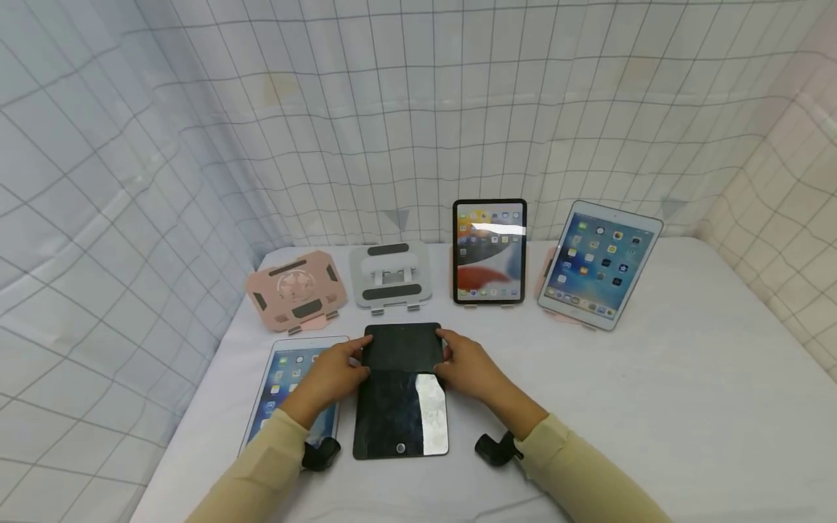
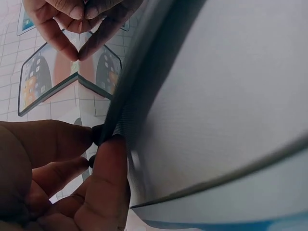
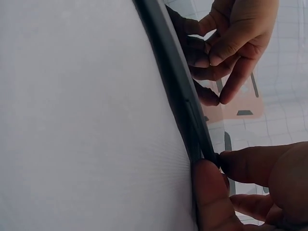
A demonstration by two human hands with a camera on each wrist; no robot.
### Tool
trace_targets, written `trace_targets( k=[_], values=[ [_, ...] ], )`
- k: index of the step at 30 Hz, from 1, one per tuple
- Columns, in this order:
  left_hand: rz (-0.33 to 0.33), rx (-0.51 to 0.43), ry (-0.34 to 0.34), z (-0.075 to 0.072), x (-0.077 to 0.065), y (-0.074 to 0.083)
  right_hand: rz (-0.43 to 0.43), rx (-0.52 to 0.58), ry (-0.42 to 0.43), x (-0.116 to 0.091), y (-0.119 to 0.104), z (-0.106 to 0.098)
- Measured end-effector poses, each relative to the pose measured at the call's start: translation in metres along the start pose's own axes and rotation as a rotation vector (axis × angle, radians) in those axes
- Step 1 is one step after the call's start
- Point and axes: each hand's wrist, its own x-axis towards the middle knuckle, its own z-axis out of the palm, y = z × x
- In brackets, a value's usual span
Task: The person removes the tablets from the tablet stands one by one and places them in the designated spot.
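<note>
A black tablet (image 1: 386, 418) with a round home button lies in front of me in the head view. Its upper third looks dull and its lower part glossy, with a pale reflection. My left hand (image 1: 332, 372) holds its left edge near the top, thumb and fingers at the rim. On the opposite edge my right hand (image 1: 472, 367) grips in the same way. Both wrist views show fingertips at the tablet's dark rim, against the white cloth; the glossy screen mirrors the fingers. Whether the rim is raised off the cloth I cannot tell.
Partly under my left forearm lies a white tablet (image 1: 282, 374). Behind are a pink stand (image 1: 297, 287), a grey stand (image 1: 390, 274), a black-framed tablet (image 1: 490, 250) and a tilted white tablet (image 1: 600, 265) on stands. A checked curtain (image 1: 418, 116) closes off the back.
</note>
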Motion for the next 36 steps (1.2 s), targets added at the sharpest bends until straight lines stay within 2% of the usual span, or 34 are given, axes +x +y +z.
trace_targets(
  k=[11,18,25,29,36],
  values=[
    [0.049,0.103,0.018,0.0038,0.0,0.0024,-0.002,-0.052,-0.015,0.0015,0.0014,0.0006],
    [0.053,0.114,0.032,0.0039,0.0006,0.0015,0.0,-0.064,-0.01,0.0015,0.0019,0.0002],
    [0.022,-0.015,-0.007,0.0011,0.0021,0.0021,0.026,-0.031,0.008,-0.0012,-0.0016,-0.0032],
    [0.059,0.011,-0.006,-0.0002,0.0022,0.0029,0.024,-0.015,0.005,0.0004,-0.0004,-0.0032],
    [0.072,-0.06,0.027,-0.001,0.0047,0.0037,0.05,0.023,-0.082,0.0009,0.0037,-0.0091]
  ],
)
